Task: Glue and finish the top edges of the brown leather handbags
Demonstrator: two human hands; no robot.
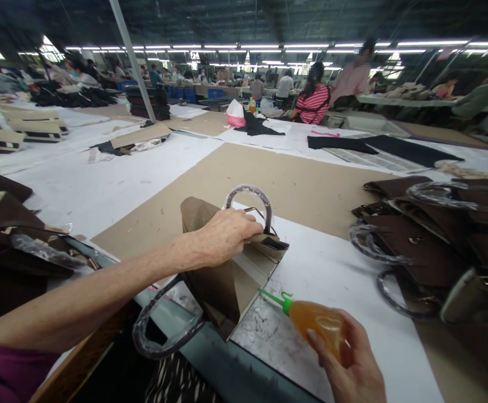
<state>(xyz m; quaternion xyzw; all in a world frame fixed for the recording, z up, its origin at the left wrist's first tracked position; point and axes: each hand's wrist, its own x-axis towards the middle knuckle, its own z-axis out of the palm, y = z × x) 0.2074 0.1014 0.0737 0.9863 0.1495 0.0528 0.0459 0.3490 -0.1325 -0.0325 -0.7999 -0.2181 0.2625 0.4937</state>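
A brown handbag (pixel 216 280) lies tilted at the table's near edge, its beige inner side partly showing. One wrapped handle (pixel 250 190) stands up behind it; the other handle (pixel 166 344) hangs toward me over the edge. My left hand (pixel 227 235) is closed on the bag's upper edge near the standing handle, its fingertips partly hidden. In my right hand (pixel 348 358) is a squeeze bottle (pixel 317 324) of amber liquid with a green nozzle. The nozzle's tip (pixel 261 290) is at the bag's lower right edge; whether it touches cannot be told.
Brown handbags (pixel 420 240) with wrapped handles are piled at the right, and more bags (pixel 21 240) lie at the left. White sheets and brown board (pixel 294 173) cover the table. Black pieces (pixel 378 148) lie farther back. A slanted post (pixel 135 61) rises behind; several people work beyond.
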